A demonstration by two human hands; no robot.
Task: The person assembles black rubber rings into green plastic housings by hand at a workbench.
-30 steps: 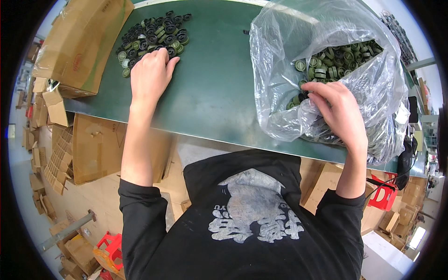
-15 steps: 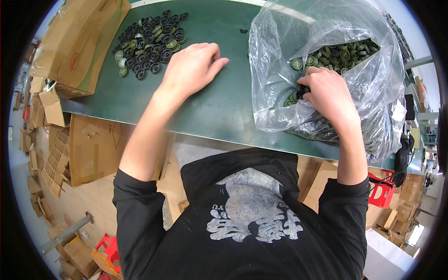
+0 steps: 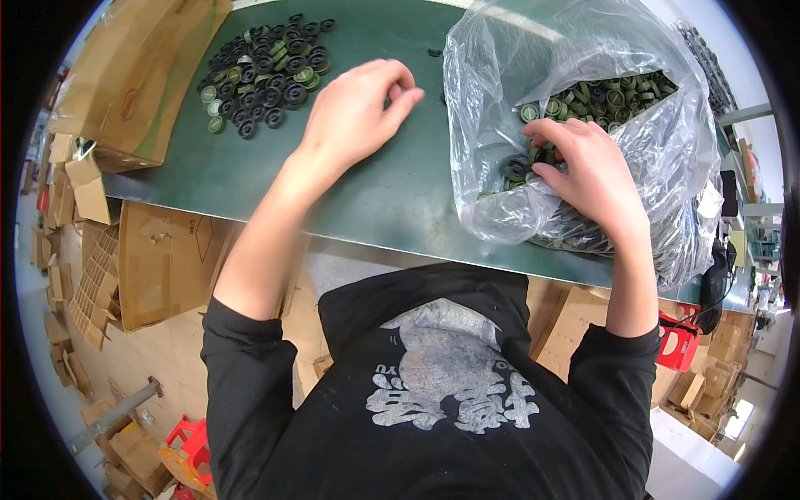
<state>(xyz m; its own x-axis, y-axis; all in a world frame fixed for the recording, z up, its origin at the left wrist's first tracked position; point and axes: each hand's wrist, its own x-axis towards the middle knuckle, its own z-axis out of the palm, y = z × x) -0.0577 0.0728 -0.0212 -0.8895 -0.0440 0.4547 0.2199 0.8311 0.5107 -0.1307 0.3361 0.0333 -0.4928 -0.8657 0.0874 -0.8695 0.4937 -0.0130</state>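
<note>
My left hand (image 3: 358, 110) hovers over the green table, right of a loose pile of black and olive-green round caps (image 3: 271, 75). Its fingers curl under, thumb close to them; whatever they may hold is hidden. My right hand (image 3: 590, 171) reaches into the mouth of a clear plastic bag (image 3: 492, 108). Between its thumb and fingers a dark round cap (image 3: 545, 156) shows in part. Just left of those fingertips another black cap (image 3: 516, 169) lies in the bag. Many olive-green caps (image 3: 617, 100) fill the bag beyond the hand.
A tall cardboard box (image 3: 137, 83) stands at the table's left end. One small black piece (image 3: 434, 52) lies alone near the bag. Below the table's front edge are an open carton (image 3: 162, 267) and red plastic stools (image 3: 679, 340).
My left hand has shifted slightly right and away from me, its thumb nearer the fingers. My right hand's fingers have spread a little, and a black cap now shows beside them in the bag.
</note>
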